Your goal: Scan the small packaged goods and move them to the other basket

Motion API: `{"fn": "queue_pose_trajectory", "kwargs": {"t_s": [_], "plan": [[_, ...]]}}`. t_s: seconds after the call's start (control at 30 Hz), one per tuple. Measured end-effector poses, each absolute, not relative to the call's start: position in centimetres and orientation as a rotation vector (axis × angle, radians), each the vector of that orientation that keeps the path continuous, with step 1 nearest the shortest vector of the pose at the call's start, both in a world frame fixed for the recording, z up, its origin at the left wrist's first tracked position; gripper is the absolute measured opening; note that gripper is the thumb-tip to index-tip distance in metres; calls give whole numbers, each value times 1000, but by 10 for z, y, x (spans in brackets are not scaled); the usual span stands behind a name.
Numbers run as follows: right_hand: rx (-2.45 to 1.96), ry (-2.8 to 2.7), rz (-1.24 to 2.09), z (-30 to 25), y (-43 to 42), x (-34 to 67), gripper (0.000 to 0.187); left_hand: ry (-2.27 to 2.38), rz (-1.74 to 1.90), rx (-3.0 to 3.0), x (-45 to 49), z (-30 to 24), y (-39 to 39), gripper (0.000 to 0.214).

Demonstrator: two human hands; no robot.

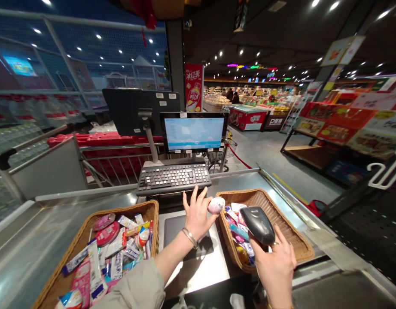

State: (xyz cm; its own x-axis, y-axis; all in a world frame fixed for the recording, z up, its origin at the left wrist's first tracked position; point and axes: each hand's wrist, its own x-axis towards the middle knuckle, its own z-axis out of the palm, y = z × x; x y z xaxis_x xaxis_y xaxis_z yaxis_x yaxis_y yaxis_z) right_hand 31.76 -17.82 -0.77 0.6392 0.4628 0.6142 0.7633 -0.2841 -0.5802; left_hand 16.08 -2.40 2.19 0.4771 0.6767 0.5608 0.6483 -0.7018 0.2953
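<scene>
Between the thumb and fingers of my left hand (197, 213) is a small pink-and-white candy egg (216, 205), held near the left rim of the right wicker basket (278, 214). My right hand (275, 266) grips a black handheld barcode scanner (258, 224) over that basket, its head tilted toward the egg. Beneath the scanner, several wrapped sweets (238, 231) lie at the basket's left side. The left wicker basket (155, 214) holds many packaged sweets, among them a red round pack (108, 234) and a wrapped egg (143, 236). My left sleeve covers part of it.
A black keyboard (174, 176) stands beyond my hands, with a lit monitor (195, 134) behind it and a second dark screen (141, 112) facing away. Both baskets rest on a metal counter (120, 198). A shelf of boxed goods (346, 120) stands at the right.
</scene>
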Motion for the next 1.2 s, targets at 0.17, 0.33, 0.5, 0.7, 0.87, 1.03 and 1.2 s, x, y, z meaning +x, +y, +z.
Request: {"fn": "queue_pose_trajectory", "kwargs": {"t_s": [0.17, 0.33, 0.5, 0.7, 0.87, 1.03, 1.2], "plan": [[-2005, -901, -448, -13, -188, 328, 50, 1138, 1025, 2688, 169, 18, -24, 40], [-2056, -817, -411, -13, -196, 338, 50, 1051, 974, 2748, 187, 15, -25, 48], [-2100, -703, -346, -9, -202, 343, 50, 1035, 917, 2778, 207, 18, -27, 66], [-2071, -677, -257, -2, -199, 337, 53, 1178, 928, 2686, 182, 23, -15, 61], [-1999, -785, -107, 6, -182, 319, 53, 1328, 917, 2582, 144, 23, -14, 52], [-1909, -989, 33, 6, -159, 297, 54, 1443, 871, 2520, 104, 21, -21, 52], [-1791, -1179, 148, -1, -136, 273, 58, 1604, 845, 2455, 60, 16, -24, 52]]}}
